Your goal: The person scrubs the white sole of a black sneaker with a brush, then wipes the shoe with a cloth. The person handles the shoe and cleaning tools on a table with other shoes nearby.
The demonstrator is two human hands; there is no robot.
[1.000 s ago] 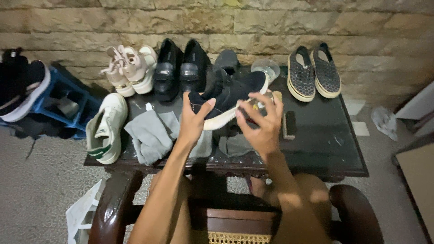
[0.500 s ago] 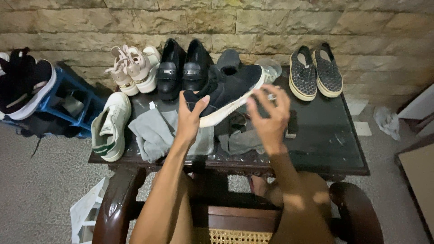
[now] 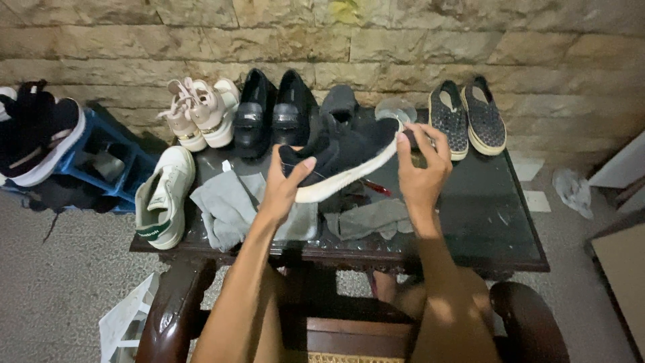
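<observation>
Hanging in the air above the middle of the dark bench [image 3: 497, 222] is a black sneaker with a white sole [image 3: 346, 158], held lengthwise between both hands and tilted so that its sole edge faces the camera. The left hand [image 3: 285, 185] grips one end, thumb laid along the white sole and fingers wrapped behind the black upper. The right hand [image 3: 420, 168] pinches the other end, its fingers [image 3: 430, 138] closed on the tip, thumb below.

Directly under the shoe lie two grey cloths [image 3: 232, 205] on the bench top, one bunched toward the left hand and a darker one [image 3: 373, 218] below the right wrist. A small red object [image 3: 376, 187] shows just under the sole; what it is cannot be told.

Behind the held shoe, at the back edge, stands a second black sneaker [image 3: 338, 107], with a pair of black loafers [image 3: 272, 114] to its left and a pair of pale pink-white sneakers [image 3: 201, 111] further left. A white sneaker with green trim [image 3: 164, 198] lies at the bench's left edge. At the back right sits a pair of dark patterned slip-ons [image 3: 467, 117].

Off the bench to the left, a blue rack [image 3: 111, 161] carries a black-and-white shoe [image 3: 37, 138]. A stone wall [image 3: 322, 40] runs behind everything.
</observation>
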